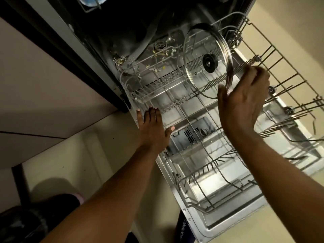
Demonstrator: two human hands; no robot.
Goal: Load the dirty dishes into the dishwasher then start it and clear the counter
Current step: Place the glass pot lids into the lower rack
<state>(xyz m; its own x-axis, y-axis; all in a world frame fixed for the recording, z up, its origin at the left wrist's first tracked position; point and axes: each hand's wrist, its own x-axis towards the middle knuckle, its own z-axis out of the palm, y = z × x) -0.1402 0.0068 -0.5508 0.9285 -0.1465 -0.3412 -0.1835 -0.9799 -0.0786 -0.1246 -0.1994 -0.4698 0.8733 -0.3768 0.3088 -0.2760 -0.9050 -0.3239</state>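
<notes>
Both forearms reach in from the bottom; right hand (243, 102) has its fingers (259, 76) spread loose, just touching the rim of the glass lid (198, 55), gripping nothing. Left hand (152, 125) lies flat and open on the lower rack (157, 95) edge. Lid stands upright in the rack's tines over the open dishwasher door (228, 221).
</notes>
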